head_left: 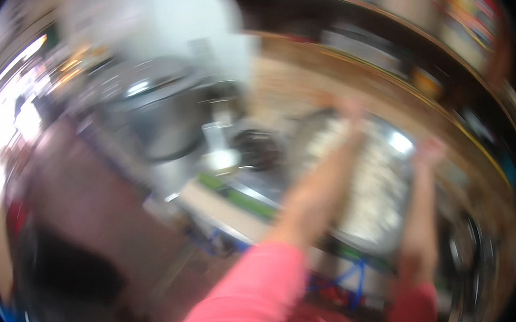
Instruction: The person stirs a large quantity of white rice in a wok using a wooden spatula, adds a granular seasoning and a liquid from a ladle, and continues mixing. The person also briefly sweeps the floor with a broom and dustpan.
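Observation:
Strong blur softens the whole head view. A wide round metal basin point(389, 239) stands before me, holding a mass of whitish food pieces point(368, 192) that I cannot identify. My left arm, in a pink sleeve, crosses over the basin, and my left hand point(351, 110) is at its far rim. At the right side of the rim is my right hand point(428, 151), its fingers blurred together. Whether either hand grips the rim cannot be made out.
Left of the basin are a dark round burner point(256, 147) and a large lidded metal pot point(164, 109). A cream and green stove edge point(225, 210) runs along the front. Shelves point(368, 52) with blurred containers line the wall behind.

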The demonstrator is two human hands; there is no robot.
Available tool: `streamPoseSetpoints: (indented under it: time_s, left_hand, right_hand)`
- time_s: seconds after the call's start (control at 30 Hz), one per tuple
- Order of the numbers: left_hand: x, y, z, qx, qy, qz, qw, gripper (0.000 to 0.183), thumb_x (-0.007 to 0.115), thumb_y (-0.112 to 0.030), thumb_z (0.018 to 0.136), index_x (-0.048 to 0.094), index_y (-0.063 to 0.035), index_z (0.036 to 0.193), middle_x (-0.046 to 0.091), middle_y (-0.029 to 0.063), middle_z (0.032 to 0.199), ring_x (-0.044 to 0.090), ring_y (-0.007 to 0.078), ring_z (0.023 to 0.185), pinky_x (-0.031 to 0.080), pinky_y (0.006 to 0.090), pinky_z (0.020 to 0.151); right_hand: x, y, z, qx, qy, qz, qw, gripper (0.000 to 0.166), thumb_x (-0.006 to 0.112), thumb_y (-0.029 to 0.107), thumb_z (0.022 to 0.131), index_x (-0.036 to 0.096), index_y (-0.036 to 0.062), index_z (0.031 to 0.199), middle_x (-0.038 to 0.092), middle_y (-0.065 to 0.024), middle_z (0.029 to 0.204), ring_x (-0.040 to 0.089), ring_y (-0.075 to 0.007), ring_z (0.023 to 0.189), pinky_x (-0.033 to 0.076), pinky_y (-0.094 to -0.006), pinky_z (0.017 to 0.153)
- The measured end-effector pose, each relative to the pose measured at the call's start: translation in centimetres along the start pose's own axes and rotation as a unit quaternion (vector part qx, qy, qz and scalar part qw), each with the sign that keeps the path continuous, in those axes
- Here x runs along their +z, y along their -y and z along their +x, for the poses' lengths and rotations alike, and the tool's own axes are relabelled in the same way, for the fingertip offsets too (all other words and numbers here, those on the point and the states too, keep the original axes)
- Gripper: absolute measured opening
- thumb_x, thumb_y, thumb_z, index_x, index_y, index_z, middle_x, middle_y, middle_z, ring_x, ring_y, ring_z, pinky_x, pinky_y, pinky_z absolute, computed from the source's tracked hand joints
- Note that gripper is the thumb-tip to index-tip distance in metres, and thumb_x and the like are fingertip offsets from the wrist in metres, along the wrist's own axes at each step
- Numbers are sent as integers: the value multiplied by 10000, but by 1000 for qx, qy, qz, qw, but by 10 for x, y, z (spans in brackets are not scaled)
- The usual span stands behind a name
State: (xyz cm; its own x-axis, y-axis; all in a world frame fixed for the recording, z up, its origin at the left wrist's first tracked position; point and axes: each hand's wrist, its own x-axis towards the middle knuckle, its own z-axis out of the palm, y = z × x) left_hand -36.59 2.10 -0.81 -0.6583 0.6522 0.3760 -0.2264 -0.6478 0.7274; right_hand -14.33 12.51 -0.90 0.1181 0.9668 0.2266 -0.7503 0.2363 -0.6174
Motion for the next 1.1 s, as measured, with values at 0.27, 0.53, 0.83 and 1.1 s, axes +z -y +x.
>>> streamPoseSetpoints:
  time_s: [0.27, 0.53, 0.83, 1.1]
  left_hand:
    - [149, -23, -38, 206, 42, 208, 955, 323, 464, -226, 839, 589, 35, 696, 575, 215, 648, 591, 292, 607, 445, 411, 556]
    - [36, -78, -41, 82, 113, 73, 988, 420, 394, -269, 930, 531, -36, 607, 481, 68, 495, 476, 173, 447, 405, 350, 452]
    - [75, -42, -55, 131, 94, 100, 982, 456, 416, -306, 923, 393, -82, 527, 371, -3, 454, 349, 88, 437, 284, 275, 418]
    - [114, -154, -59, 75, 224, 25, 971, 500, 403, -362, 929, 346, -107, 503, 333, -28, 452, 301, 80, 411, 224, 286, 396]
  right_hand:
    - [121, 145, -36, 77, 218, -169, 958, 273, 441, 301, 931, 418, 204, 677, 318, 88, 506, 286, -6, 388, 198, -192, 335]
    - [71, 89, -128, 54, 274, -171, 945, 373, 394, 231, 902, 293, 145, 553, 281, 21, 474, 270, -92, 411, 223, -249, 404]
    - [70, 66, -94, -146, 231, -157, 949, 367, 374, 234, 867, 297, 152, 517, 282, 9, 455, 263, -105, 400, 191, -273, 394]
    - [160, 162, -124, -79, 390, -186, 899, 349, 374, 212, 849, 295, 141, 516, 301, -2, 456, 276, -112, 397, 231, -282, 399]
